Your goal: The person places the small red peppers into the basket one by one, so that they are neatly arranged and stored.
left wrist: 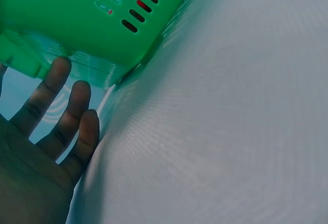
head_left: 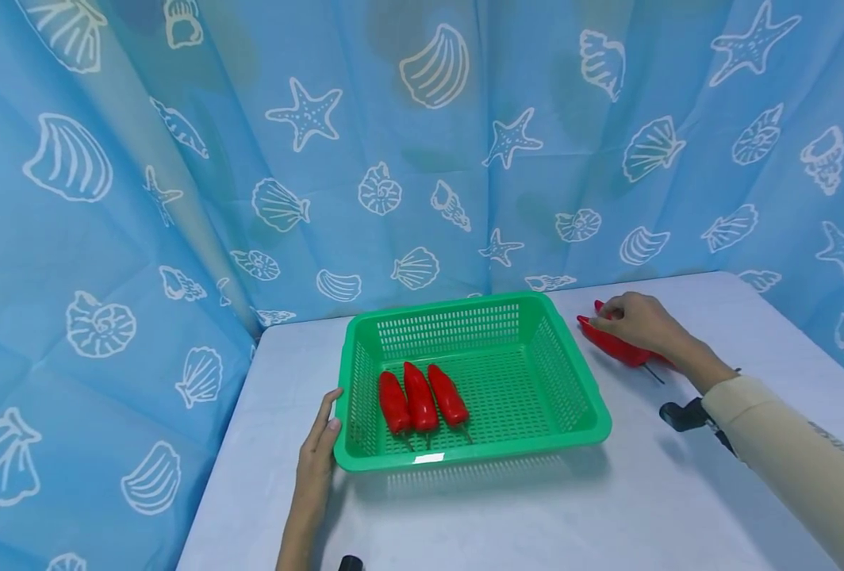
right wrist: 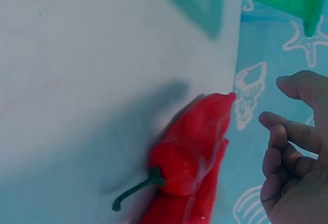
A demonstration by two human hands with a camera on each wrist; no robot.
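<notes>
Three red chili peppers (head_left: 419, 400) lie side by side in the left part of a green plastic basket (head_left: 472, 457), stems toward the near side. My left hand (head_left: 318, 444) is at the basket's left side, fingertips right at the rim; in the left wrist view its fingers (left wrist: 79, 98) are extended and spread beside the basket wall. To the right of the basket, my right hand (head_left: 636, 321) hovers over more red peppers (head_left: 618, 346) on the table. The right wrist view shows the thumb and bent fingers apart, with nothing between them, beyond the tip of a pepper (right wrist: 192, 142) with a green stem.
The table has a white cloth (head_left: 479, 523). Blue curtains (head_left: 365, 262) printed with white shells and starfish hang behind and to both sides. A black wrist device (head_left: 686, 414) is on my right wrist, and part of another (head_left: 351, 563) shows at the bottom edge.
</notes>
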